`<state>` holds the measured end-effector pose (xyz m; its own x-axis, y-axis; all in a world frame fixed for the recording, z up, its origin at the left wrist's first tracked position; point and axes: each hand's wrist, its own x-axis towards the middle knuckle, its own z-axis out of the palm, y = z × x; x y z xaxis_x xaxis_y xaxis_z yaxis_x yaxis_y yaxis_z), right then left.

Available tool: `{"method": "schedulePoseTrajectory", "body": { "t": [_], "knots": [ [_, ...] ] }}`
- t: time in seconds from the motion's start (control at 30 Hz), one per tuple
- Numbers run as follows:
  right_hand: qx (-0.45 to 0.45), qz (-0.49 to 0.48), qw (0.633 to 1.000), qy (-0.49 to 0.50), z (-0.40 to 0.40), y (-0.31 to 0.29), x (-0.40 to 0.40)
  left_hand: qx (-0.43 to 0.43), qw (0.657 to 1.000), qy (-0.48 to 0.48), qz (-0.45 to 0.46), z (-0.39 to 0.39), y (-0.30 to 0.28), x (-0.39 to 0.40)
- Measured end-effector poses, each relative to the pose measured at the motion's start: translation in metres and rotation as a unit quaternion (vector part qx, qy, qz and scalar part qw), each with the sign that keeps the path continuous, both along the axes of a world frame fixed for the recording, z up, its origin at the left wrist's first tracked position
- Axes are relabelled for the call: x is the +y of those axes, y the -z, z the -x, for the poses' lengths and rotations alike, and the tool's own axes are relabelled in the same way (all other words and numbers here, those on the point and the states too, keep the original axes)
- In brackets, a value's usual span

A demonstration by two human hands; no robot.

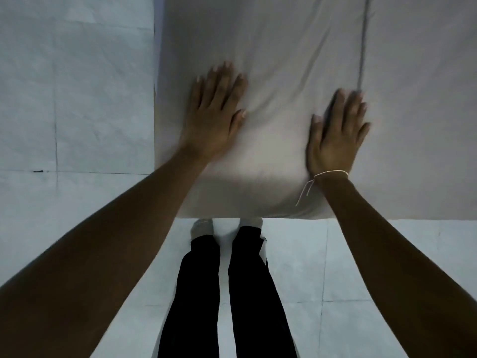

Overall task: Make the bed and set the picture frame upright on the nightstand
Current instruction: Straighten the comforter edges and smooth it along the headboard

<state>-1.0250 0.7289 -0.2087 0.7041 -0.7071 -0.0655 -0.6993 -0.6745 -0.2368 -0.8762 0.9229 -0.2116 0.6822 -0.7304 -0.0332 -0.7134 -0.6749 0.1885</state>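
Seen from above, a person stands at the bed's edge. The left hand (pixel 215 113) and right hand (pixel 338 133) lie flat, fingers straight, well apart on the pale sheet (pixel 271 47), holding nothing. Creases run between them. Smoothing likely works best sweeping outward with even pressure. The picture frame and nightstand are out of view.
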Motion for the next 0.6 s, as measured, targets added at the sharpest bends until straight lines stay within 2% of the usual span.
{"method": "schedulePoseTrajectory", "body": {
  "t": [0.07,0.2,0.37,0.47,0.53,0.6],
  "knots": [
    [0.044,0.014,0.999,0.008,0.006,0.01,0.016,0.004,1.0,-0.02,-0.013,0.008,0.005,0.002],
    [0.078,0.003,0.997,-0.026,0.039,0.011,0.057,0.034,0.998,-0.038,-0.038,0.038,0.001,0.018],
    [0.143,-0.063,0.986,-0.06,0.057,-0.006,0.069,0.081,0.992,-0.028,-0.093,0.068,-0.011,0.044],
    [0.187,-0.125,0.971,-0.075,0.051,-0.031,0.065,0.153,0.98,-0.033,-0.123,0.071,-0.039,0.048],
    [0.203,-0.171,0.96,-0.086,0.049,-0.051,0.065,0.21,0.969,-0.047,-0.124,0.072,-0.061,0.048],
    [0.202,-0.193,0.956,-0.088,0.047,-0.078,0.066,0.227,0.966,-0.061,-0.103,0.069,-0.093,0.046]
  ]
}}
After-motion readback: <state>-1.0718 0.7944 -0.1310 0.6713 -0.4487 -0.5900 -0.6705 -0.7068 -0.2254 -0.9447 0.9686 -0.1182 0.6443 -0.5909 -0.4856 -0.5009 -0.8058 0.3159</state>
